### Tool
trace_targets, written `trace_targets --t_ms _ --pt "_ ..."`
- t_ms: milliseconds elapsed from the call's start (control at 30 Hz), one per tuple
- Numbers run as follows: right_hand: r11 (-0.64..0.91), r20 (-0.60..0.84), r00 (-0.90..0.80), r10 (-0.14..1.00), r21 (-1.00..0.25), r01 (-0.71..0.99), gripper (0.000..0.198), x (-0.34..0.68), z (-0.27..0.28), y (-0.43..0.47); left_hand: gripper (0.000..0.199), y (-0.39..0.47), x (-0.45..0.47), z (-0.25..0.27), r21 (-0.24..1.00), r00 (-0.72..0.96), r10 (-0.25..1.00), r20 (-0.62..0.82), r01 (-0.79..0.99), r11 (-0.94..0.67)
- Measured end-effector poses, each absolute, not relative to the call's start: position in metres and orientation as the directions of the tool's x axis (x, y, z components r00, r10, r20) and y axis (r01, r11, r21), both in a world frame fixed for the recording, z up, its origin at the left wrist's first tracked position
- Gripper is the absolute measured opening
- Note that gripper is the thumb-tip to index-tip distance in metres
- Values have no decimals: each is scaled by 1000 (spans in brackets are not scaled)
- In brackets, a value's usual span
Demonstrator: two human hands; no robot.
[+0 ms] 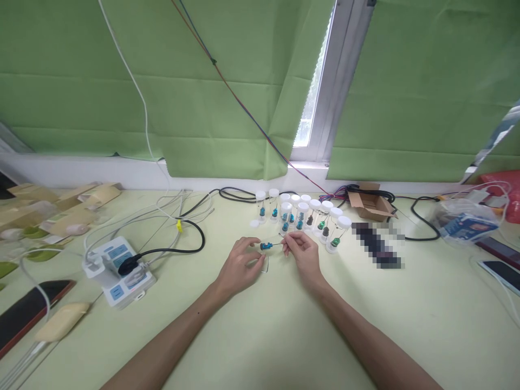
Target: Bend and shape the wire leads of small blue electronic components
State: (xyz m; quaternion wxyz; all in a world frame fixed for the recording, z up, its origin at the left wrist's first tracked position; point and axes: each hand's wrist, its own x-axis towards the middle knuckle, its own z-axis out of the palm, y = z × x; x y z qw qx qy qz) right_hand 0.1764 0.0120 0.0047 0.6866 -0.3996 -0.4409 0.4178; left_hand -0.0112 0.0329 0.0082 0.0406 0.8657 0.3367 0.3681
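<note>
My right hand [303, 254] pinches the thin metal rod of a small blue part [266, 246] just above the table. My left hand [242, 265] is at the blue end, with thumb and index finger apart on either side of it. Below the part lies a thin bent metal rod [267, 265], L-shaped like a hex key. Just beyond my hands stands a cluster of clear vials with white caps [344, 222], holding similar blue, green and dark parts on rods. A loose white cap [254, 223] lies to the left of the vials.
A white power strip [119, 257] with plugs and cables is on the left, near a dark phone [32, 314]. An open cardboard box [370, 206], black cables [426, 235] and a clear bag with a blue box [467, 225] are on the right. Another phone [501, 273] lies at the right edge.
</note>
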Motion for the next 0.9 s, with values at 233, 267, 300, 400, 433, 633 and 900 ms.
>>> trace_targets --t_ms 233,267,300,400,433,633,900 --pt "259 198 214 957 -913 -316 22 177 3 12 21 32 -10 10 307 506 601 619 549 -778" --pt "256 195 209 958 -912 -322 22 177 3 12 21 32 -10 10 305 505 601 620 550 -777" --pt "252 193 204 960 -911 -326 21 177 3 12 21 32 -10 10 303 503 601 622 552 -776" --pt "238 179 198 964 -912 -334 21 178 5 12 21 32 -10 9 291 502 590 632 552 -782" --pt "232 172 200 965 -913 -336 20 178 5 12 20 32 -11 9 287 504 585 636 550 -784" --pt "206 133 222 966 -913 -352 18 177 8 13 20 32 -10 8 258 517 558 649 540 -801" --pt "187 111 233 966 -924 -335 20 177 8 13 18 30 -10 9 240 525 546 653 541 -806"
